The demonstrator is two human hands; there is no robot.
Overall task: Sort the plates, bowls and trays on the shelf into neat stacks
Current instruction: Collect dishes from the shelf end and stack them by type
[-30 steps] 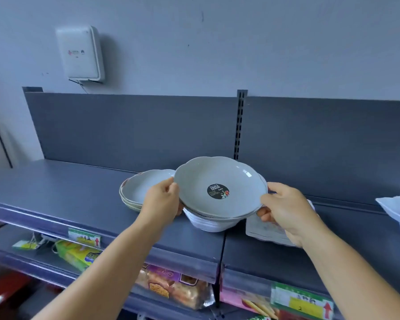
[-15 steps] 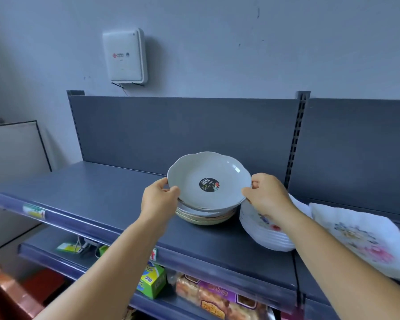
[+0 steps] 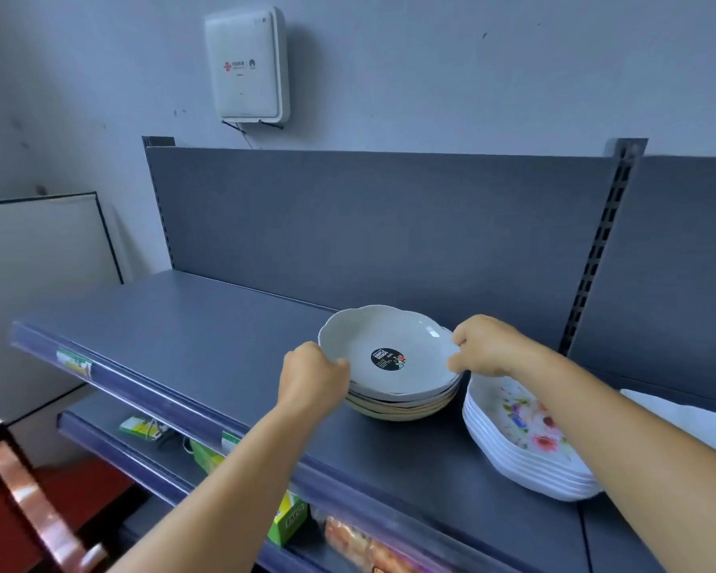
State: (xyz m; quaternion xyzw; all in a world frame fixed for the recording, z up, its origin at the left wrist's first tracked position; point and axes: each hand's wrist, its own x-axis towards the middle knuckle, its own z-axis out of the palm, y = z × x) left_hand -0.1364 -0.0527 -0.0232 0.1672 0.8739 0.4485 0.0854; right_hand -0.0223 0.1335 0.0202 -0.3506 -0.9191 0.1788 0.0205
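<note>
Landmark: the stack of grey scalloped bowls (image 3: 404,401), sitting on the top shelf (image 3: 191,320) near the shelf's front edge.
Top bowl (image 3: 385,349): pale grey, wavy rim, lying level on the stack; a round black sticker (image 3: 387,358) is stuck at the bottom of its well.
Lower bowls in the stack: only rims show, some grey and some cream, nested fairly evenly.
Left hand (image 3: 311,378): at the stack's left rim, grip closed on the edge of the top bowl, thumb on top of the rim, fingers curled under and out of sight.
Right hand (image 3: 486,345): at the stack's right rim, grip pinched on the same bowl's edge, fingertips (image 3: 455,363) pressed to the rim.
Floral trays (image 3: 525,444): a pile of white trays with a flower print, just right of the stack, close to it but whether they touch is unclear; the right forearm crosses over them.
White item (image 3: 687,415): farther right of the stack, partly behind the right forearm, too cut off to identify.
Back panel (image 3: 368,225): dark grey, rising behind the stack.
Wall box (image 3: 247,64): white, mounted on the wall above and left of the stack.
Lower shelf (image 3: 112,444): below and left of the stack, with packaged goods, details blurred.
</note>
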